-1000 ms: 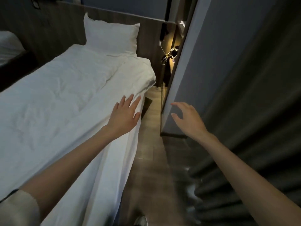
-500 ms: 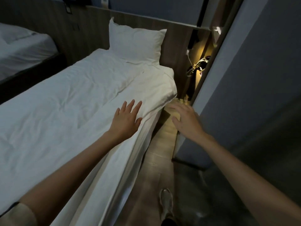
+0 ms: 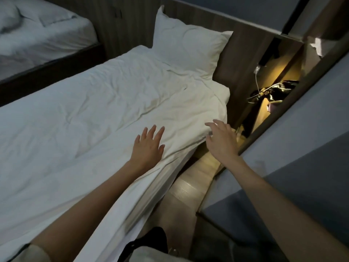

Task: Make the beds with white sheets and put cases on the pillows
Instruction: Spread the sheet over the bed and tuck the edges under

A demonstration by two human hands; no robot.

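The right hand (image 3: 221, 142) has swung leftward to the white sheet (image 3: 113, 110) near the bed's (image 3: 143, 201) head corner, fingers loose and empty. The left hand (image 3: 148, 146) stays flat on the sheet, fingers spread. Smoothing or tucking seems next.

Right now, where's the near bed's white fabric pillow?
Head view, upper centre: the white pillow leans against the wooden headboard at the near bed's head, its lower edge on the white duvet, left of the lit niche.
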